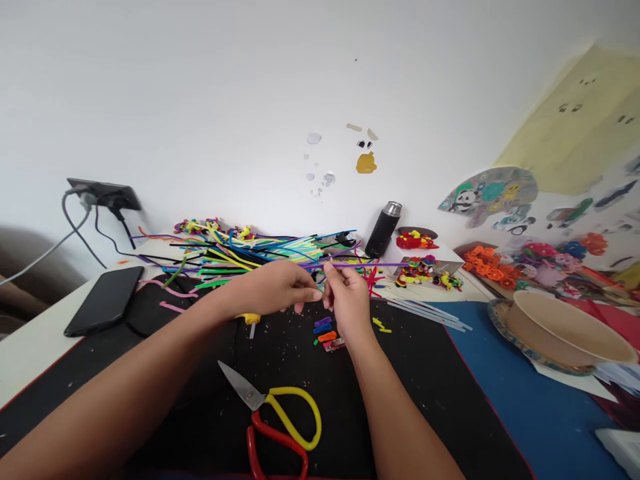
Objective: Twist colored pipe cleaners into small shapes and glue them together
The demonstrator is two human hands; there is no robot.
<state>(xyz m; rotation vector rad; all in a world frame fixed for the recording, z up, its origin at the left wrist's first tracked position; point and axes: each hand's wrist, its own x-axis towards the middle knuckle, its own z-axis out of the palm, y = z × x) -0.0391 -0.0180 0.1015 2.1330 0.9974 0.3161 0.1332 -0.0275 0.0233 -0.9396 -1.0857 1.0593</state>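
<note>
My right hand (pixel 347 297) pinches a purple pipe cleaner (pixel 385 265) between thumb and finger, and its stem sticks out level to the right. Close beside it, my left hand (pixel 280 287) has its fingers curled, fingertips just apart from the right hand's. Whatever the left fingers hold is hidden or too small to name. Below my hands on the black mat lie small coiled pieces in purple, blue and orange (pixel 327 337), with a small pink-and-metal clipper-like tool (pixel 334 345). Scissors with one yellow and one red handle (pixel 295 417) lie open nearer me.
A heap of coloured pipe cleaners (pixel 260 250) lies behind my hands. Further back stands a black flask (pixel 383 230). On the left rests a phone (pixel 104 300); on the right are clear sticks (pixel 430 313) and a beige bowl (pixel 565 333). Small yellow bits (pixel 382 325) are scattered nearby.
</note>
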